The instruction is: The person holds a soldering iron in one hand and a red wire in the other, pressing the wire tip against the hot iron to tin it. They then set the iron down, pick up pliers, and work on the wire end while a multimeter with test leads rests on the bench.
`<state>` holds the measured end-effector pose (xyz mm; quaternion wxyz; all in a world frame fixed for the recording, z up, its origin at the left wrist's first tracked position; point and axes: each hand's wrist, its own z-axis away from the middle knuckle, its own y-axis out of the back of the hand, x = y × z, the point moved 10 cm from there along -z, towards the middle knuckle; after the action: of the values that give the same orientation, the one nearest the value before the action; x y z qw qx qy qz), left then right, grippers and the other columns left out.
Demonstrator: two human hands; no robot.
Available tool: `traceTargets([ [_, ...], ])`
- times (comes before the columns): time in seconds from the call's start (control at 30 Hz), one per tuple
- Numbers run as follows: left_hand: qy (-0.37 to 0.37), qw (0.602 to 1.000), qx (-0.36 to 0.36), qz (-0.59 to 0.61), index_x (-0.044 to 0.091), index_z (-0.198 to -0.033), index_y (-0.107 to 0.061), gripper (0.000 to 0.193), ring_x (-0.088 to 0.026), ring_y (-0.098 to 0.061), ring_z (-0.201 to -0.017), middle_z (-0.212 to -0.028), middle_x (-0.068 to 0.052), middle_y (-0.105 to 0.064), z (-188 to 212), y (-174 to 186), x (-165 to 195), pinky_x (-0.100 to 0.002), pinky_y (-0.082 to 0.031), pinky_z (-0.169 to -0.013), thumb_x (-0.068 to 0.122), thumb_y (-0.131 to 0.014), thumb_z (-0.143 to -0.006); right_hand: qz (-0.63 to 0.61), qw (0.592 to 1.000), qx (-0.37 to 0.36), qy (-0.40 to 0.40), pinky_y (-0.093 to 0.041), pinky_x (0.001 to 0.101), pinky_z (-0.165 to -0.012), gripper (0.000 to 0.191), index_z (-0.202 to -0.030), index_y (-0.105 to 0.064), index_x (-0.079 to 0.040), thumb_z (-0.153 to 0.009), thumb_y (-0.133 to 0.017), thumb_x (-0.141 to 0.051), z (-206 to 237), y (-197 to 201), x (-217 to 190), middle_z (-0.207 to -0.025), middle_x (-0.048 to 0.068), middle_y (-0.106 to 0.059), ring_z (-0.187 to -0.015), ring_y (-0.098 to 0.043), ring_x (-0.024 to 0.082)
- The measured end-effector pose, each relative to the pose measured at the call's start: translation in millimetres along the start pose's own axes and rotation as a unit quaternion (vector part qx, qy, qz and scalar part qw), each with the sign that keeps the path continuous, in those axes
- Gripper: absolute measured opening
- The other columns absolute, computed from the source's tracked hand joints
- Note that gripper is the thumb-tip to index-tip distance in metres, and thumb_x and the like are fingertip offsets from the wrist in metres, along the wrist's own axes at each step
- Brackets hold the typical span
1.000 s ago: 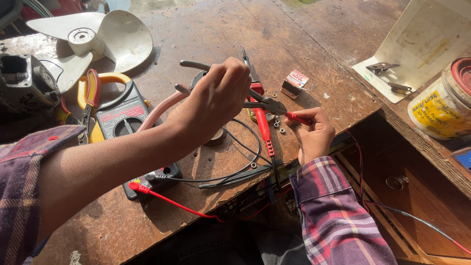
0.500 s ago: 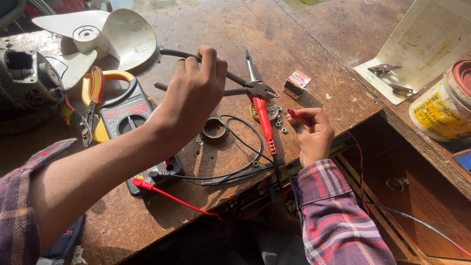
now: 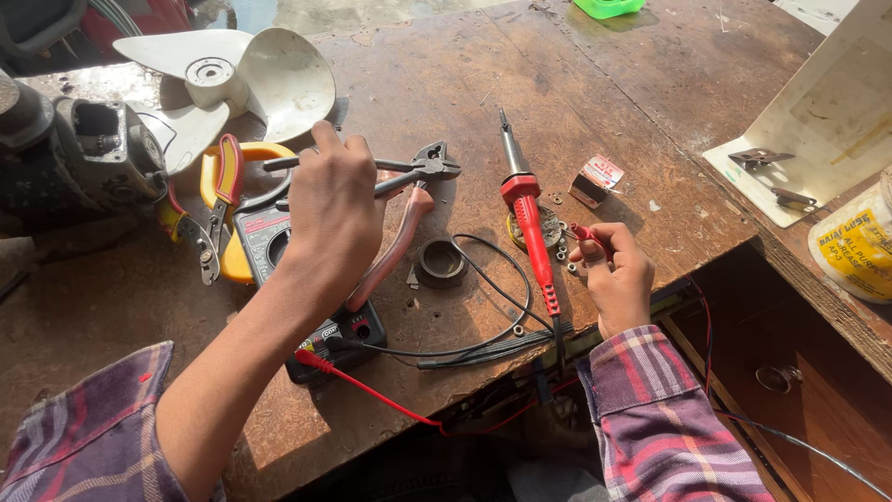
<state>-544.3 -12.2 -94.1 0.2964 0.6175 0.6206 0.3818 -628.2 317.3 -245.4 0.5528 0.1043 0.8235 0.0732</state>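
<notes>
Steel pliers (image 3: 409, 177) at frame centre-left: your left hand (image 3: 334, 200) has fingers curled tight round handles. Keep wrist clear of clamp meter (image 3: 255, 228). Right hand (image 3: 618, 274), lower right of centre, pinches red probe (image 3: 587, 234); steady tip beside soldering iron (image 3: 525, 204).

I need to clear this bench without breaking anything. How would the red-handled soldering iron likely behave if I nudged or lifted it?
The soldering iron looks stiff and slim, so it would probably lift easily. Its rounded red handle might roll if pushed sideways. Its black cord loops loosely across the wooden bench beside the right hand, so it would likely drag or snag.
</notes>
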Motion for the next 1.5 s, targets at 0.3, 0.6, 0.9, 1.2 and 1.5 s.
traceTargets([
  [0.3,0.08,0.983,-0.05,0.156,-0.009,-0.099,-0.066,0.06,-0.048,-0.068,-0.088,-0.107,-0.032,-0.056,-7.2,-22.3,-8.7,-0.05,-0.057,-0.074,0.043,-0.087,-0.077,0.065,0.997,-0.026,0.022,-0.049,0.0233,-0.067,0.018,-0.106,-0.067,-0.002,-0.106,-0.066,-0.02,-3.8,-13.6,-10.6,-0.079,0.002,-0.066,-0.074,-0.061,0.006],
  [0.6,0.136,0.976,-0.066,0.159,-0.008,-0.104,-0.064,0.067,-0.048,-0.067,-0.097,-0.113,-0.029,-0.055,-25.5,-47.7,-20.2,-0.05,-0.058,-0.077,0.046,-0.088,-0.071,0.087,0.996,-0.03,0.004,-0.045,0.0233,-0.062,0.019,-0.106,-0.067,-0.002,-0.108,-0.066,-0.021,-6.1,-25.7,-13.8,-0.077,0.001,-0.065,-0.071,-0.058,0.006],
  [0.9,0.163,0.959,-0.112,0.2,-0.007,-0.113,-0.062,0.068,-0.046,-0.067,-0.104,-0.122,-0.029,-0.052,-12.0,-59.6,-22.0,-0.047,-0.057,-0.088,0.044,-0.087,-0.076,0.086,0.995,-0.04,0.002,-0.046,0.0222,-0.065,0.019,-0.108,-0.068,-0.003,-0.109,-0.065,-0.021,5.1,-28.3,-17.7,-0.079,-0.001,-0.064,-0.073,-0.058,0.005],
  [1.2,0.156,0.961,-0.196,0.116,0.0,-0.119,-0.062,0.068,-0.046,-0.061,-0.115,-0.13,-0.024,-0.048,-12.4,-62.6,-22.2,-0.052,-0.052,-0.094,0.041,-0.09,-0.073,0.107,0.993,-0.04,-0.014,-0.046,0.0246,-0.064,0.018,-0.108,-0.068,-0.002,-0.11,-0.064,-0.019,3.9,-23.0,-18.3,-0.078,0.001,-0.063,-0.073,-0.057,0.006],
  [1.5,0.064,0.972,-0.213,0.08,0.0,-0.123,-0.058,0.076,-0.045,-0.057,-0.117,-0.128,-0.023,-0.052,-8.1,-40.8,-44.1,-0.05,-0.052,-0.093,0.047,-0.089,-0.072,0.084,0.994,-0.052,0.036,-0.046,0.0226,-0.062,0.018,-0.105,-0.068,-0.003,-0.109,-0.063,-0.02,3.4,-42.2,-32.3,-0.079,-0.001,-0.061,-0.071,-0.058,0.005],
])
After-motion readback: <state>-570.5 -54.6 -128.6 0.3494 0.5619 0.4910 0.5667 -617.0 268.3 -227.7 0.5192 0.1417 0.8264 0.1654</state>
